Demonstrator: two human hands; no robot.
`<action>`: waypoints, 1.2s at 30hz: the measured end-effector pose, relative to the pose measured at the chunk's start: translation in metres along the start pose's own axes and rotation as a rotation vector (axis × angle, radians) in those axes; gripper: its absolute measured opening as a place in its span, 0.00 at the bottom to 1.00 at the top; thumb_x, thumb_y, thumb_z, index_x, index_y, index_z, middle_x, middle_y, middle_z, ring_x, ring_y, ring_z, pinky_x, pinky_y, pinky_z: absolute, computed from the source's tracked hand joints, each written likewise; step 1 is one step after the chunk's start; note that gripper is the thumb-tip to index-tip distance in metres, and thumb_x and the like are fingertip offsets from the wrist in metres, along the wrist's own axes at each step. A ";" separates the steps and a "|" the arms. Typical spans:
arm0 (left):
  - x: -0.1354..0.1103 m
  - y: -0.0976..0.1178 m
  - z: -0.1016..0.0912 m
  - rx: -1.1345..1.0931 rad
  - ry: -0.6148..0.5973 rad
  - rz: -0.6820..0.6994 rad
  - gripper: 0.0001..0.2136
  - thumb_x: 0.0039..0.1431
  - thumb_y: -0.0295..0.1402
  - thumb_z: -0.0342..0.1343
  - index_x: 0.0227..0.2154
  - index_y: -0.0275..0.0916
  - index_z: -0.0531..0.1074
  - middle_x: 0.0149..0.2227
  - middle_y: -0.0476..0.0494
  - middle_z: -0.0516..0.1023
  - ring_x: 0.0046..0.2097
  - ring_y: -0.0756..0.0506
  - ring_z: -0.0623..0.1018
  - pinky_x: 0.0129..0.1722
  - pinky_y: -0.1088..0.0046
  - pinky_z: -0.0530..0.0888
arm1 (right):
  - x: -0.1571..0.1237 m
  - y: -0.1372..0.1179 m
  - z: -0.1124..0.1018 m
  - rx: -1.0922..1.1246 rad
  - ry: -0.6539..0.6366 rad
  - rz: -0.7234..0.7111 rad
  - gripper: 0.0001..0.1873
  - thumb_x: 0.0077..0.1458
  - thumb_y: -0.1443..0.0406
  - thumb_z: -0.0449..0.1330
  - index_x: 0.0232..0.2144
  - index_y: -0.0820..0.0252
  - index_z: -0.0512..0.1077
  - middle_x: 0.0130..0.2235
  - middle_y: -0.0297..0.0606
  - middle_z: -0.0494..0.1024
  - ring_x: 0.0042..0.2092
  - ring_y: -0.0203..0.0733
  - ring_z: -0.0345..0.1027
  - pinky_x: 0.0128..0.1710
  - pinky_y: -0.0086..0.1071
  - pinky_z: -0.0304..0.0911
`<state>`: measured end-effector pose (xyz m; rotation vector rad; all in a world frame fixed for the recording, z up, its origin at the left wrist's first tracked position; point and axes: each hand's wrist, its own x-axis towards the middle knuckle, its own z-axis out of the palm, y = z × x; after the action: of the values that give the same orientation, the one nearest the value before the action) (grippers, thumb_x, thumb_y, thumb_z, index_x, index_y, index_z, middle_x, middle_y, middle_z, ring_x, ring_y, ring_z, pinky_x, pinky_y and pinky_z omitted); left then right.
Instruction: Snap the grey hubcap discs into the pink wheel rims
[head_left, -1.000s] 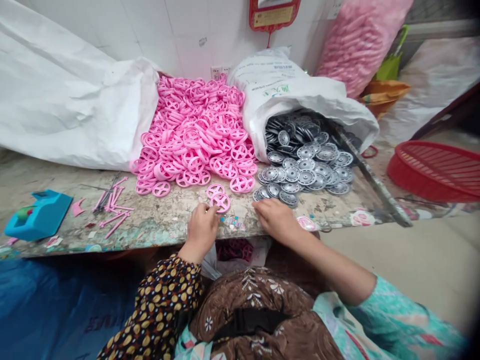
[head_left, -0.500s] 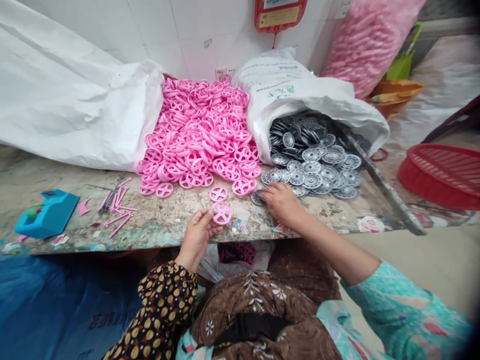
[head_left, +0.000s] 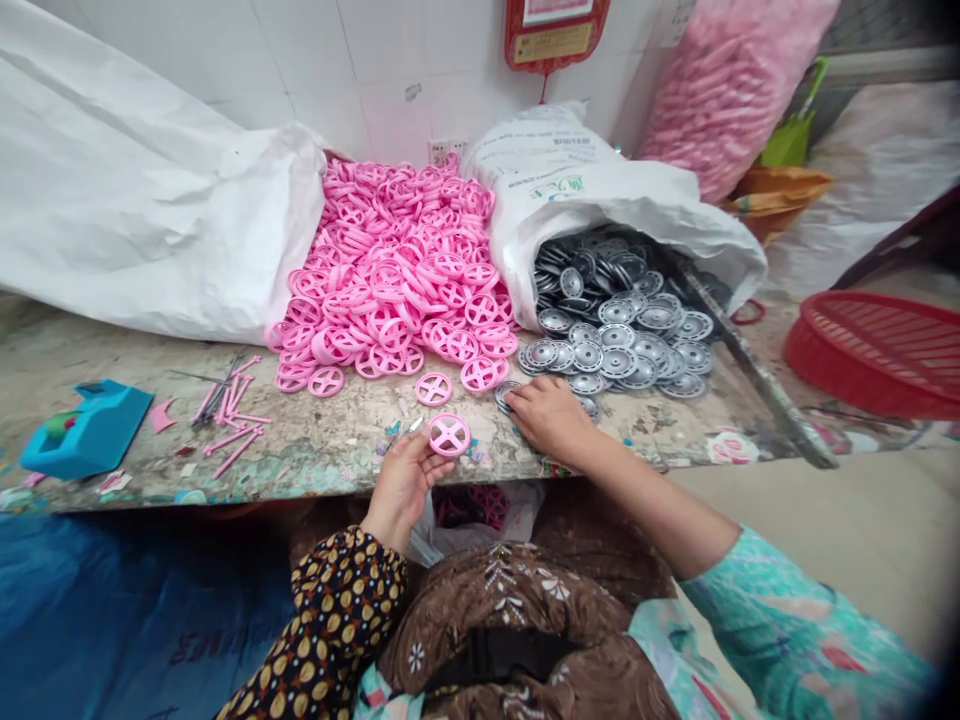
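Head view: the left hand turns palm up, its fingers closed on a pink plastic wheel that sits at the hand's 1 o'clock, flat and round, so with no long axis. The right hand lies open and palm down, nearer the heap of grey wheel covers, its fingertips on a grey disc at 10 o'clock. The pink heap rises beyond, at 12 o'clock, on the stained tabletop.

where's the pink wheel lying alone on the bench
In the head view, the pink wheel lies just in front of the pink pile, beyond the left hand and its held wheel.
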<state>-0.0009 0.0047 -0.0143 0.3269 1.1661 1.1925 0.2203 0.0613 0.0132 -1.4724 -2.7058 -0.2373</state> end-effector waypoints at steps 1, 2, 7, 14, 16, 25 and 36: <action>0.000 -0.001 0.000 0.007 -0.007 0.009 0.07 0.54 0.31 0.57 0.34 0.35 0.69 0.27 0.45 0.78 0.26 0.49 0.78 0.25 0.75 0.76 | 0.002 -0.002 0.000 -0.005 -0.004 0.002 0.15 0.61 0.62 0.49 0.44 0.60 0.71 0.40 0.44 0.75 0.42 0.48 0.61 0.39 0.37 0.47; 0.000 -0.002 -0.001 0.012 -0.017 0.015 0.07 0.53 0.31 0.58 0.34 0.35 0.68 0.27 0.45 0.78 0.26 0.49 0.78 0.25 0.74 0.76 | 0.003 -0.003 0.001 -0.005 -0.009 0.010 0.15 0.61 0.62 0.49 0.45 0.60 0.70 0.40 0.45 0.75 0.42 0.48 0.61 0.40 0.37 0.47; -0.001 -0.005 -0.001 0.011 -0.031 0.026 0.09 0.50 0.31 0.60 0.32 0.37 0.66 0.29 0.45 0.78 0.28 0.47 0.79 0.27 0.72 0.77 | 0.006 -0.011 0.003 0.018 -0.009 0.100 0.15 0.60 0.60 0.50 0.45 0.58 0.71 0.44 0.47 0.71 0.45 0.49 0.60 0.41 0.38 0.49; -0.002 -0.008 0.002 0.044 0.015 0.040 0.08 0.54 0.31 0.58 0.34 0.37 0.65 0.31 0.44 0.78 0.29 0.48 0.79 0.26 0.74 0.76 | -0.016 -0.049 0.033 0.140 0.226 0.042 0.17 0.61 0.64 0.48 0.50 0.59 0.68 0.51 0.48 0.68 0.48 0.48 0.58 0.45 0.38 0.54; -0.002 -0.009 0.003 0.055 0.018 0.043 0.07 0.55 0.32 0.57 0.35 0.36 0.65 0.33 0.42 0.78 0.29 0.48 0.79 0.25 0.75 0.76 | -0.022 -0.056 0.047 0.166 0.321 -0.015 0.16 0.60 0.66 0.50 0.50 0.58 0.69 0.49 0.47 0.69 0.47 0.48 0.58 0.46 0.38 0.54; 0.002 -0.016 0.001 0.082 0.023 0.102 0.08 0.57 0.34 0.55 0.36 0.35 0.65 0.34 0.39 0.78 0.29 0.48 0.79 0.24 0.76 0.74 | -0.027 -0.062 0.060 0.195 0.410 -0.171 0.16 0.61 0.62 0.50 0.48 0.60 0.68 0.39 0.42 0.71 0.41 0.44 0.61 0.42 0.37 0.57; 0.005 -0.019 0.000 0.085 -0.003 0.164 0.07 0.58 0.33 0.53 0.36 0.36 0.63 0.33 0.39 0.78 0.28 0.48 0.79 0.25 0.76 0.73 | -0.020 -0.069 0.095 0.056 0.331 -0.115 0.34 0.50 0.65 0.60 0.59 0.66 0.59 0.57 0.54 0.65 0.56 0.58 0.60 0.55 0.49 0.58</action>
<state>0.0093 0.0016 -0.0306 0.4955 1.2075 1.2861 0.1763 0.0229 -0.0910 -1.1464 -2.5078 -0.3716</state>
